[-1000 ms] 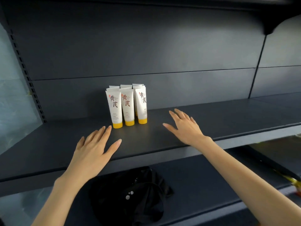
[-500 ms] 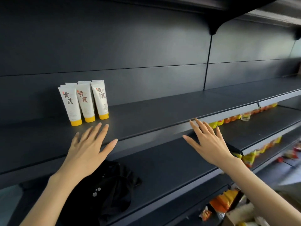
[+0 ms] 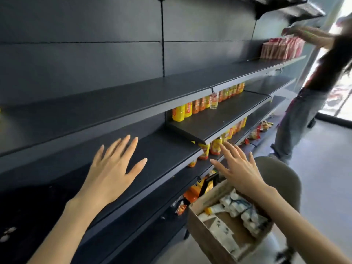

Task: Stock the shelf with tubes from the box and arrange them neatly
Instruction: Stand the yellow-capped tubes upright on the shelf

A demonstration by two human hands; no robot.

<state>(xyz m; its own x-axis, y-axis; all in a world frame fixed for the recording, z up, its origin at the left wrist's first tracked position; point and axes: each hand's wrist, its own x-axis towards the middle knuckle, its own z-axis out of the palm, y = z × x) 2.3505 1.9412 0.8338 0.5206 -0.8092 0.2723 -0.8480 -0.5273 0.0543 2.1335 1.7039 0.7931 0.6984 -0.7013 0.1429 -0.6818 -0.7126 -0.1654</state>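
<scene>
Box (image 3: 202,232) now appears beneath right hand (image 3: 242,172); it and left hand (image 3: 112,172) keep fingers (image 3: 123,145) spread.

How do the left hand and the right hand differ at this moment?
The left hand is in front of the dark shelf; the right hand is over the cardboard box of tubes. The left hand's fingers point up and right, the right hand's up and left. Both are open and hold nothing.
</scene>
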